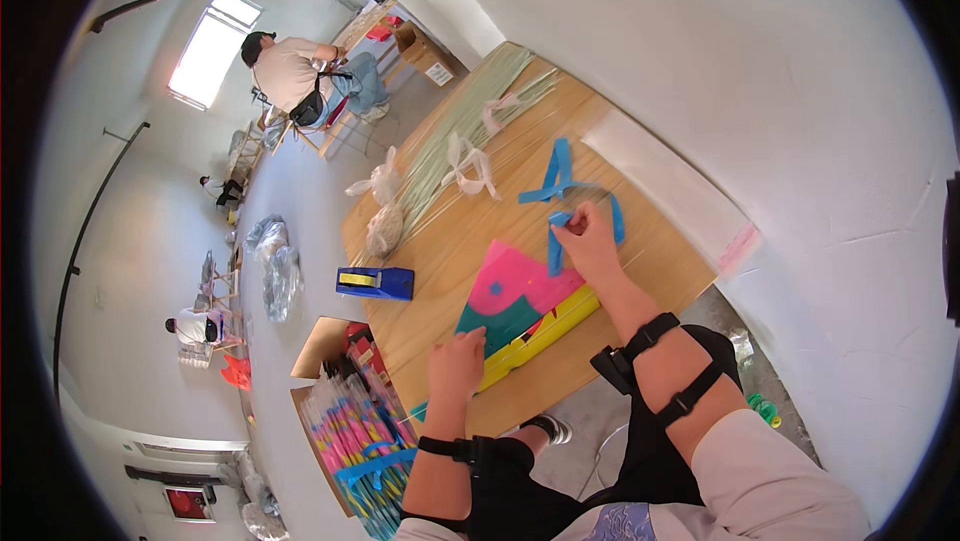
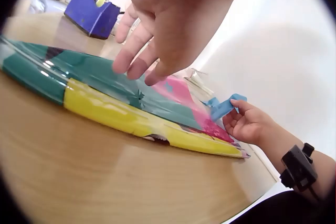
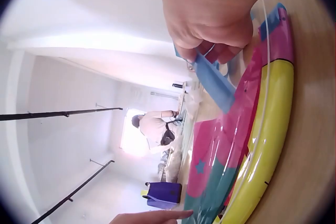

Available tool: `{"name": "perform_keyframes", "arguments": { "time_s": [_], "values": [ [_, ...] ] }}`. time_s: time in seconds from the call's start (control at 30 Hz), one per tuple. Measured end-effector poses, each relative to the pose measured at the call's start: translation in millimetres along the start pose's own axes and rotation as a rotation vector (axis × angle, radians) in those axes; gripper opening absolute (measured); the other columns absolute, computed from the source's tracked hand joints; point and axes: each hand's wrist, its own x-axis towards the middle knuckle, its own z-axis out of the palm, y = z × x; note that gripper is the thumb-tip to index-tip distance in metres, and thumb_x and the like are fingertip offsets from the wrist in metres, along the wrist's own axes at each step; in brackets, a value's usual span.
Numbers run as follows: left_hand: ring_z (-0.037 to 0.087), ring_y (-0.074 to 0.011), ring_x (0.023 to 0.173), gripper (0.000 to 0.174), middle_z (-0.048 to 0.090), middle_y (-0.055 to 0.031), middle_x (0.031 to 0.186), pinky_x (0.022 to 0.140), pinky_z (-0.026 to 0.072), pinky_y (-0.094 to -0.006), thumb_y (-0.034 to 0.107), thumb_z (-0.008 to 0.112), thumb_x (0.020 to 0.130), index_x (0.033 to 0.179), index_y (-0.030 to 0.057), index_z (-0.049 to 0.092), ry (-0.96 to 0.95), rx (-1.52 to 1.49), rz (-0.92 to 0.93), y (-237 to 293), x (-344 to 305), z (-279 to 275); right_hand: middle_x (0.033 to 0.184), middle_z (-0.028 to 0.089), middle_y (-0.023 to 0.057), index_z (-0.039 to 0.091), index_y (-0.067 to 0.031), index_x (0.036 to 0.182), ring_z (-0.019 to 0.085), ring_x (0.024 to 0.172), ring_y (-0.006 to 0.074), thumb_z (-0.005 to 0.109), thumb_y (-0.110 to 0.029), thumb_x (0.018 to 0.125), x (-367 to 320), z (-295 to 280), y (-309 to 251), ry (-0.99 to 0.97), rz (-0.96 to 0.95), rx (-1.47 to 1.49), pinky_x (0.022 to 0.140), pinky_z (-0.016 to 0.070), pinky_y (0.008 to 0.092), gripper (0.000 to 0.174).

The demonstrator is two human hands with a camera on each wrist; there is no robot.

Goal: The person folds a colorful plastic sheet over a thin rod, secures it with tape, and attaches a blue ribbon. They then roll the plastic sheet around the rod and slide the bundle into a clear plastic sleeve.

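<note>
A glossy plastic sheet in pink, green and yellow lies folded along the table's near edge, its yellow side forming a long rolled border. My right hand pinches a strip of blue ribbon between thumb and fingers, over the pink end of the sheet. More of this blue ribbon trails on the table beyond that hand. At the green end is my left hand, its fingers loosely extended and fingertips right at the sheet's surface, holding nothing.
A blue tape dispenser stands at the table's left edge. Behind lie long thin pale sticks and knotted white plastic bags. Below on the left, an open carton holds colourful wrapped bundles. A white wall borders the right side.
</note>
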Motion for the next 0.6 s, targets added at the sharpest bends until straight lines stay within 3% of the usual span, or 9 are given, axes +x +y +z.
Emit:
{"name": "perform_keyframes", "arguments": {
  "time_s": [0.07, 0.13, 0.17, 0.23, 0.37, 0.43, 0.6],
  "values": [
    [0.072, -0.0341, 0.093, 0.028, 0.075, -0.0111, 0.104, 0.093, 0.0516, -0.0500, 0.025, 0.061, 0.103, 0.125, 0.0139, 0.074, -0.029, -0.020, -0.015, 13, 18, -16, 0.082, 0.058, 0.0040, 0.049, -0.0056, 0.093, 0.058, 0.077, 0.0102, 0.079, -0.002, 0.088, 2, 0, 6, -0.005, 0.024, -0.010, 0.068, 0.0491, 0.0288, 0.031],
    [0.070, -0.0372, 0.094, 0.025, 0.073, -0.0156, 0.105, 0.090, 0.0533, -0.0468, 0.021, 0.067, 0.100, 0.120, 0.0074, 0.074, 0.034, -0.430, 0.011, 30, 41, -24, 0.083, 0.060, 0.0042, 0.049, -0.0054, 0.093, 0.058, 0.076, 0.0102, 0.079, -0.003, 0.088, 5, 1, 14, -0.033, -0.001, 0.094, 0.067, 0.0495, 0.0291, 0.030],
    [0.070, -0.0372, 0.094, 0.025, 0.073, -0.0156, 0.105, 0.090, 0.0533, -0.0468, 0.021, 0.067, 0.100, 0.120, 0.0074, 0.074, 0.029, -0.431, 0.010, 38, 54, -23, 0.083, 0.060, 0.0042, 0.049, -0.0054, 0.093, 0.058, 0.076, 0.0102, 0.079, -0.003, 0.088, 6, 1, 16, -0.032, 0.003, 0.092, 0.067, 0.0495, 0.0291, 0.030],
    [0.069, -0.0324, 0.095, 0.028, 0.072, -0.0158, 0.110, 0.090, 0.0523, -0.0398, 0.018, 0.071, 0.098, 0.124, 0.0065, 0.073, 0.094, -0.602, 0.158, 55, 81, -19, 0.084, 0.061, 0.0042, 0.050, -0.0054, 0.093, 0.058, 0.076, 0.0102, 0.079, -0.003, 0.088, 8, 1, 17, -0.031, -0.071, 0.103, 0.067, 0.0498, 0.0292, 0.029],
    [0.068, -0.0294, 0.100, 0.029, 0.071, -0.0150, 0.110, 0.090, 0.0518, -0.0380, 0.017, 0.071, 0.099, 0.125, 0.0044, 0.072, 0.180, -0.652, 0.366, 56, 136, 14, 0.085, 0.060, 0.0039, 0.050, -0.0055, 0.093, 0.058, 0.076, 0.0103, 0.079, -0.003, 0.088, 6, -1, 3, -0.058, -0.030, 0.072, 0.067, 0.0499, 0.0292, 0.029],
    [0.068, -0.0320, 0.090, 0.027, 0.069, -0.0173, 0.106, 0.080, 0.0539, -0.0383, 0.015, 0.074, 0.095, 0.118, -0.0004, 0.072, -0.017, -0.724, 0.302, 60, 149, 12, 0.084, 0.060, 0.0036, 0.050, -0.0056, 0.093, 0.058, 0.077, 0.0100, 0.079, -0.003, 0.088, 7, -1, 3, -0.103, -0.011, 0.147, 0.067, 0.0498, 0.0292, 0.030],
    [0.065, -0.0266, 0.083, 0.021, 0.068, -0.0133, 0.096, 0.075, 0.0510, -0.0374, 0.014, 0.076, 0.094, 0.108, -0.0018, 0.073, -0.123, -0.697, 0.266, 64, 156, 18, 0.084, 0.060, 0.0032, 0.050, -0.0055, 0.092, 0.058, 0.076, 0.0096, 0.080, -0.004, 0.087, 10, -5, 4, -0.129, 0.004, 0.162, 0.067, 0.0497, 0.0291, 0.030]
  ]
}}
